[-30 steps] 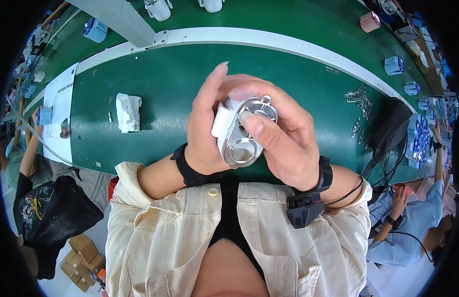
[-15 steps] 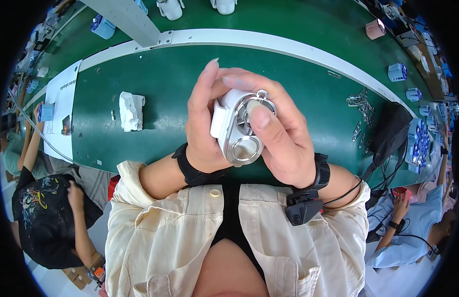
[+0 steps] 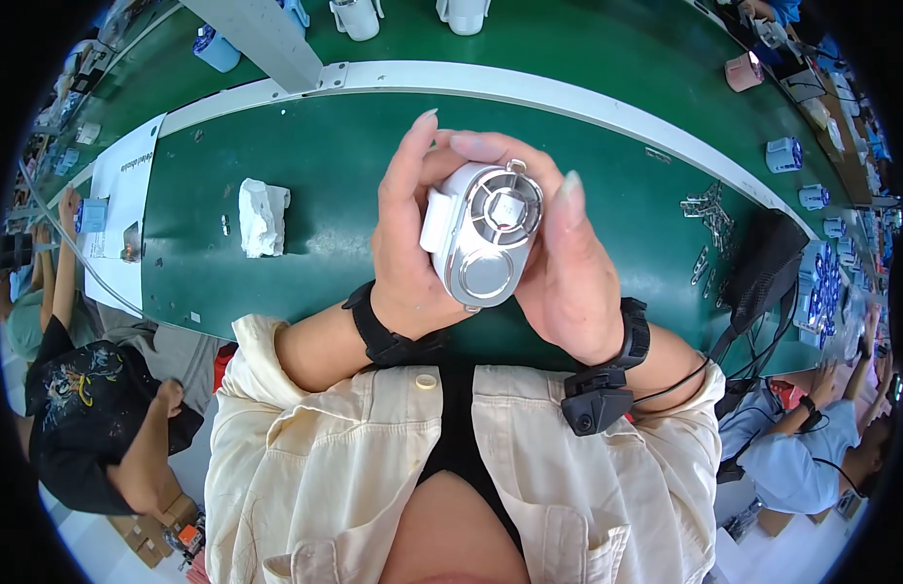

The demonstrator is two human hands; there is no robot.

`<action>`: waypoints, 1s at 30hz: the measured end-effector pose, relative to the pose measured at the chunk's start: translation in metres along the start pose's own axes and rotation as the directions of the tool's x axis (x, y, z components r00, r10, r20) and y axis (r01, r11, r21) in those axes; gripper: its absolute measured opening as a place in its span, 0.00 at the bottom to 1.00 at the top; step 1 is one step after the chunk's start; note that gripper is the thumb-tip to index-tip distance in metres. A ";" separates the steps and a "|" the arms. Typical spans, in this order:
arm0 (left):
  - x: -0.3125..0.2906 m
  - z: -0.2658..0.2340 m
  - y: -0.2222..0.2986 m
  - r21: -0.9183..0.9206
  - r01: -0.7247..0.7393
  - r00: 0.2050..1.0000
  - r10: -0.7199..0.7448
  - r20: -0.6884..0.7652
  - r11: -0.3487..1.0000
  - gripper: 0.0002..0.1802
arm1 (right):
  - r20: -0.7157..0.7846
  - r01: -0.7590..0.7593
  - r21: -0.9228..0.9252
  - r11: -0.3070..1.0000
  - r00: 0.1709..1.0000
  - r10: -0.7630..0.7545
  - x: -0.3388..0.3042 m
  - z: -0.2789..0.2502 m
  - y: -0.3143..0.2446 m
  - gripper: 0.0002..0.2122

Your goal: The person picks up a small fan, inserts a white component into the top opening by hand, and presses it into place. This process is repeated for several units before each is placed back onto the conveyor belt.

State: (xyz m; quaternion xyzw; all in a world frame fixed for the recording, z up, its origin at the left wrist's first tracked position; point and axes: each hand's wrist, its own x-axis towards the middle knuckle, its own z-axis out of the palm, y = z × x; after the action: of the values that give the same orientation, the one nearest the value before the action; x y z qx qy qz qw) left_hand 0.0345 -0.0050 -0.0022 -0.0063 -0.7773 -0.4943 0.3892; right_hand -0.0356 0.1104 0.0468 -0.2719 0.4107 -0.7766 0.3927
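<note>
Between my two hands is a white device with a rounded oval body and a chrome face. A round spoked grille sits at the upper end of that face, a smooth round disc at the lower end, and a small metal loop at the top. My left hand wraps the device's left side. My right hand cups its right side, the thumb raised off the face and the fingers curled behind, partly hidden. Left of my hands, a crumpled white wad lies on the green table, beside a small metal piece.
Several metal clips lie on the right, next to a black pouch with cords. Beyond the white rail stand white devices and a pink one. Co-workers sit at left and right.
My right thumb has lifted off the round grille, uncovering it. The device has tipped and shifted slightly up and right, its chrome face turned more toward me.
</note>
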 end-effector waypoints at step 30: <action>0.004 -0.005 -0.006 0.159 0.106 0.994 -0.104 -0.019 0.982 0.57 | -0.214 -0.193 -0.969 0.152 0.966 -0.143 0.189 -0.112 -0.019 0.27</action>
State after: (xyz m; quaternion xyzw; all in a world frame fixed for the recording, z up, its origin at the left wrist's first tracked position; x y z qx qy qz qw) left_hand 0.0319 -0.0133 -0.0036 0.0684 -0.8114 -0.4504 0.3661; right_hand -0.2287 0.0069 0.0240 -0.3521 0.8679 -0.3420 0.0766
